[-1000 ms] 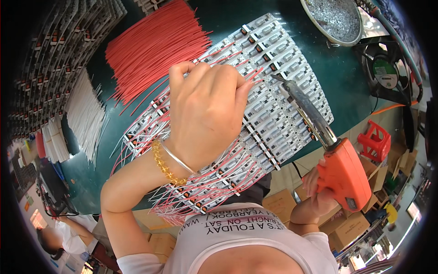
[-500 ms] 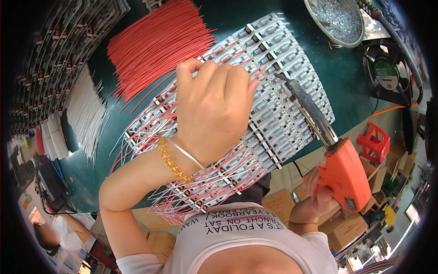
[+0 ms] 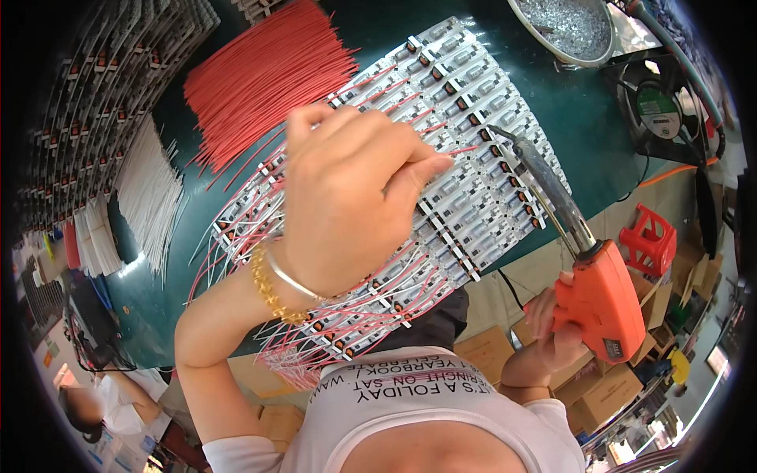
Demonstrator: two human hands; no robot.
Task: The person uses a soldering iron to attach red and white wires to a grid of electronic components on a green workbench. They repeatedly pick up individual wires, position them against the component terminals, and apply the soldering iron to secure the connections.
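Over the panel of small circuit modules (image 3: 465, 197), my left hand (image 3: 347, 197) is closed, thumb and index finger pinched on a red wire (image 3: 465, 150) whose end sticks out to the right. My right hand (image 3: 558, 327) grips an orange soldering gun (image 3: 601, 303) by its handle, off the panel's right edge. The gun's dark, bent tip hangs close to the wire's end; I cannot tell whether it touches anything. More red and white wires (image 3: 378, 303) are spread across the panel's near-left part. My left hand hides the panel's middle.
A bundle of red wires (image 3: 264, 79) lies at the far left, with white wires (image 3: 146, 197) beside it. Module strips (image 3: 95, 118) stand beyond. A round metal bowl (image 3: 569, 31) and a black fan (image 3: 658, 110) are at the far right. A red stool (image 3: 648, 240) stands below.
My left hand has turned, its thumb and index finger now stretching right with a red wire's end beyond them. The soldering gun stays close by. The whole view has shifted slightly.
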